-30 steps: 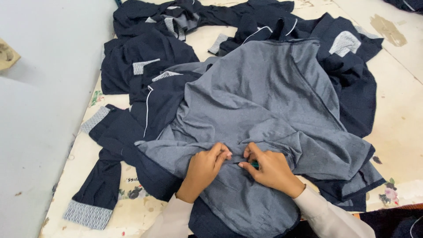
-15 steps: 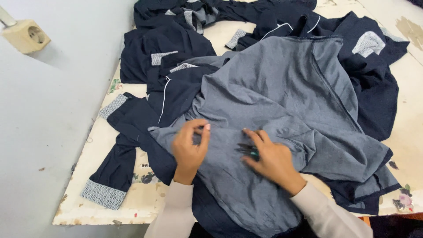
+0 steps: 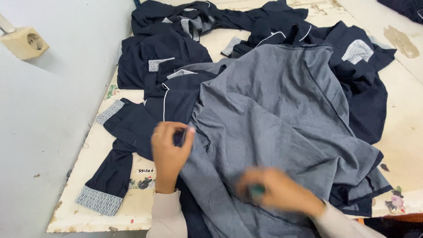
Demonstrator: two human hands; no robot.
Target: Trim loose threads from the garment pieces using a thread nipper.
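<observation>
The grey garment (image 3: 282, 119) lies spread over a heap of navy garments (image 3: 167, 61) on the worn tabletop (image 3: 410, 128). The left hand (image 3: 169, 154) pinches its edge, fingers closed on the cloth. The right hand (image 3: 277, 191) is blurred on the lower cloth around something small and green; its grip cannot be told. The work looks midway, with the heap still unsorted.

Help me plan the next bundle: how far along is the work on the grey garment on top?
Done: nothing I can confirm; no finished stack shows apart. In hand: the grey garment lies spread over the pile, the left hand pinching its edge in its fingers, the blurred right hand gripping a small green object on it. Left: likely the navy garments underneath and behind, lying crumpled.
</observation>
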